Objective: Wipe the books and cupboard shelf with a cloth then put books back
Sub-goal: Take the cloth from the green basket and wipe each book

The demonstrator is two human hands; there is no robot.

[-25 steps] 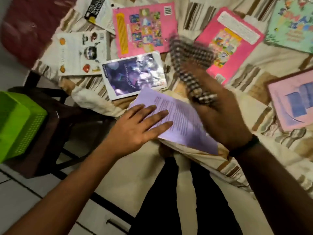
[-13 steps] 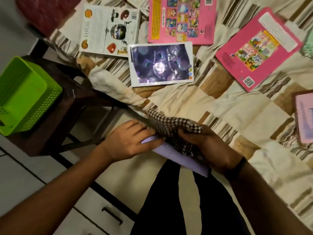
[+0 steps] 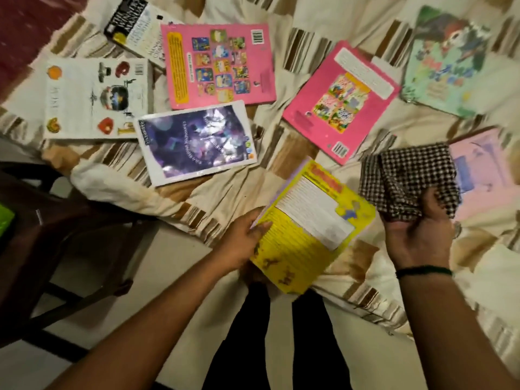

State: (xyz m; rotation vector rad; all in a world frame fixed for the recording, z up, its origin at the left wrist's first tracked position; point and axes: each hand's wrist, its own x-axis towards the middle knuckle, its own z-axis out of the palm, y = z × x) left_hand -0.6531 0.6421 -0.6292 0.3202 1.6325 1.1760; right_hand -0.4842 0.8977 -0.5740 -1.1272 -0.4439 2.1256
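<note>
My left hand (image 3: 244, 240) grips the left edge of a thin yellow book (image 3: 309, 229), which lies tilted at the bed's near edge with its yellow cover up. To its right, my right hand (image 3: 419, 237) holds a bunched brown-and-white checked cloth (image 3: 410, 178) lifted clear of the book. Several other books lie spread on the striped bedspread (image 3: 225, 192): a purple one (image 3: 197, 142), a white one (image 3: 95, 99), two pink ones (image 3: 219, 66) (image 3: 340, 102), a green one (image 3: 447, 60), a pale pink one (image 3: 484, 170) partly under the cloth.
A dark wooden stool (image 3: 56, 237) stands at the left by the bed, with a sliver of a green basket (image 3: 5, 220) on it. A black-and-white book (image 3: 135, 26) lies at the far left. My dark trouser legs (image 3: 281, 347) are below the yellow book.
The thin book now shows a yellow cover instead of its lilac side. My right hand has carried the cloth off the book to the right. The camera has tilted up.
</note>
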